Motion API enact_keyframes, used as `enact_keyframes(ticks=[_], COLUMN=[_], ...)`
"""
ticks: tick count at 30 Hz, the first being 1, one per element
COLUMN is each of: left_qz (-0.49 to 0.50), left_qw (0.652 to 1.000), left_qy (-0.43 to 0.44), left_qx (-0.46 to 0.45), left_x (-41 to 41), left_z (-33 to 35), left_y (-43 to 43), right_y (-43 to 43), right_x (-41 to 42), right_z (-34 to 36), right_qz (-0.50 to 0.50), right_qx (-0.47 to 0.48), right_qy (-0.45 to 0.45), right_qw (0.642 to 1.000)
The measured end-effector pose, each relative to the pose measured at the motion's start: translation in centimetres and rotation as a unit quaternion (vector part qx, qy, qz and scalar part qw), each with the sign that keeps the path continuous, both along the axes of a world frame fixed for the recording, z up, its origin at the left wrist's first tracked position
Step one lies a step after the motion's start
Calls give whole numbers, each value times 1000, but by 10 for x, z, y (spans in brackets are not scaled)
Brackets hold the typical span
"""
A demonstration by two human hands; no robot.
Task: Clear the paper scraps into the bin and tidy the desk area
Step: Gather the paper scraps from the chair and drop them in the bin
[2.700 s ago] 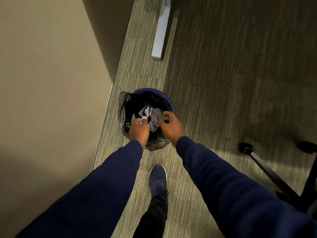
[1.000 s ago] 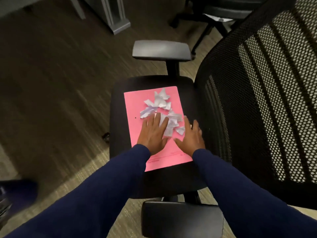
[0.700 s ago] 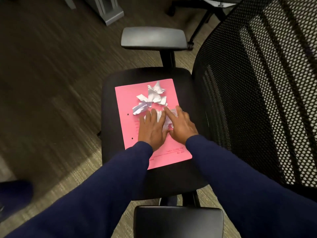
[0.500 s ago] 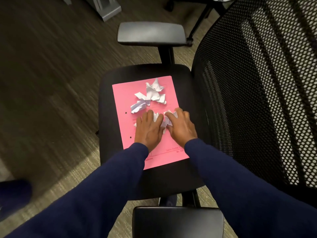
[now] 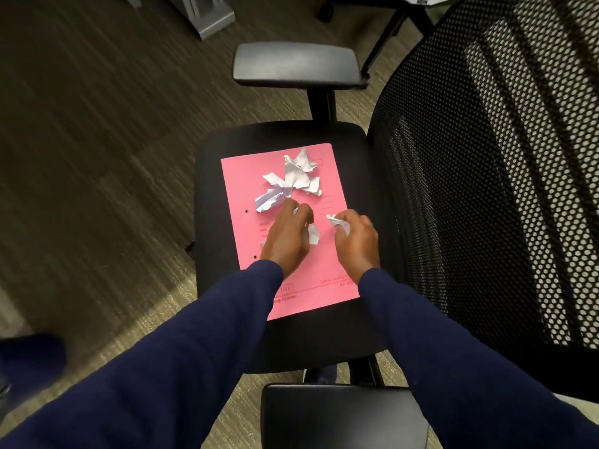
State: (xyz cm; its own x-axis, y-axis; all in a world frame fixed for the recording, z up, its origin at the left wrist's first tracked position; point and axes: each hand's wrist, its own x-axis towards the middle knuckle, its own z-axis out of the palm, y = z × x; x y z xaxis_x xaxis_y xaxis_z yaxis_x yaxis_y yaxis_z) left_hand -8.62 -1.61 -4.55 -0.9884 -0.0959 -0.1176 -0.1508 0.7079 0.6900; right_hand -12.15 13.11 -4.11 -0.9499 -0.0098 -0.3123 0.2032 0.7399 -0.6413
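A pink folder [image 5: 246,176] lies flat on the black seat of an office chair [image 5: 220,150]. Crumpled white paper scraps [image 5: 291,179] sit in a loose pile on the folder's far half. My left hand [image 5: 287,239] rests on the folder just below that pile, fingers curled around white scraps that poke out at its right side. To its right, my right hand [image 5: 356,241] is closed on a small wad of scraps showing at its fingertips. The bin is out of view.
The chair's mesh backrest [image 5: 502,176] rises at the right. One armrest [image 5: 296,64] is beyond the seat, another [image 5: 340,416] nearest me. A grey desk foot [image 5: 207,14] stands on the carpet at top. A dark blue shape [image 5: 29,358] sits at the left edge.
I turned from the bin to the chair. My flat hands gathered the near scraps together, closed on them, and have now drawn slightly apart. The far pile has not moved.
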Motion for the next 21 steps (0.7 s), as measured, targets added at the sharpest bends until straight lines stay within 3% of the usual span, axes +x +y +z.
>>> enact_keyframes(ticks=[4, 9, 21], left_qz=[78, 206, 339], left_qw=[992, 957, 890], left_qy=[-11, -20, -27], left_qx=[94, 205, 304], left_x=[-6, -9, 28], left_z=[14, 34, 61], left_y=[-1, -8, -67], right_y=[-1, -5, -59], right_x=[0, 6, 26], right_z=[9, 21, 53], right_qz=[-79, -157, -256], right_qx=[-60, -131, -306], right_qy=[-36, -57, -107], right_qw=[994, 977, 911])
